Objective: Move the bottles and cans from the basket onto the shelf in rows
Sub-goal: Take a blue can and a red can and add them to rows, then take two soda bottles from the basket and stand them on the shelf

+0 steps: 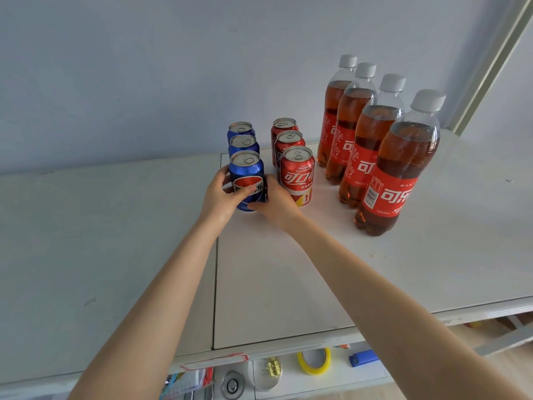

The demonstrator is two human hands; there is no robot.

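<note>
Three rows stand on the white shelf top (274, 284). On the left is a row of three blue cans; the front blue can (247, 168) is gripped from both sides by my left hand (219, 197) and my right hand (277, 203). Two more blue cans (243, 138) stand behind it. To the right is a row of three red cans (297, 171). Further right, several cola bottles (386, 174) with red labels and white caps stand in a diagonal row. The basket is out of view.
A pale wall rises directly behind the rows. A seam (215, 284) divides the top into two panels. Below the front edge, a lower level holds a yellow tape roll (314, 360), a blue object (363, 357) and small clutter.
</note>
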